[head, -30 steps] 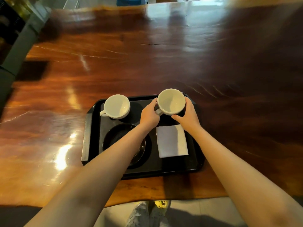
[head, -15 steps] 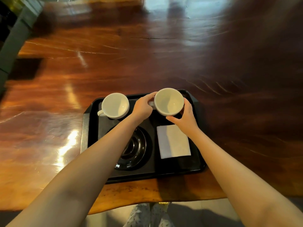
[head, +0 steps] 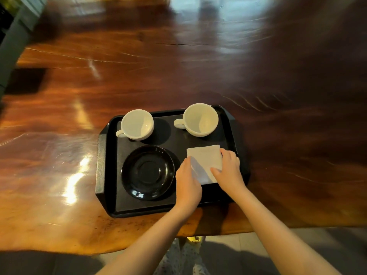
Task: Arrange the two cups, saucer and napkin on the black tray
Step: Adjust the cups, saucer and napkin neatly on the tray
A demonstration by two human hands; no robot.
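Note:
A black tray lies near the front edge of a wooden table. Two white cups stand upright along its far side: the left cup and the right cup, both with handles to the left. A black saucer sits on the tray's near left. A white folded napkin lies on the near right. My left hand touches the napkin's left edge, and my right hand holds its right edge, fingers resting on it.
The glossy dark wooden table stretches far beyond the tray. Its front edge runs just below the tray. A grey cabinet stands at the far left.
Both hands let go of the right cup, which now stands on the tray's far right. They drew back to the napkin and now touch its two sides.

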